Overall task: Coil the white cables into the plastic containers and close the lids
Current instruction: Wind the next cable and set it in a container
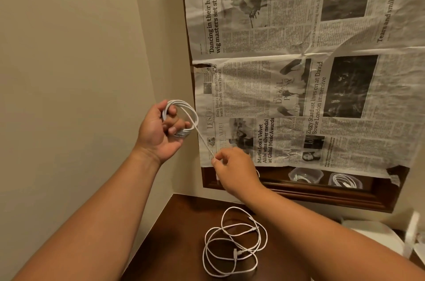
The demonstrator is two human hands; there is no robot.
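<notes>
My left hand (158,133) is raised in front of the wall and holds a small coil of white cable (192,115) wound round its fingers. One strand runs from the coil down to my right hand (234,170), which pinches the cable's free end between thumb and fingers. A second white cable (232,241) lies in loose loops on the dark wooden table (179,223) below my arms. Two clear plastic containers (304,176) (345,180) with white cable inside show in the mirror strip under the newspaper.
A newspaper (299,62) covers a wood-framed mirror (322,195) on the wall ahead. A beige wall corner stands to the left. White plastic pieces (377,234) lie at the table's right edge.
</notes>
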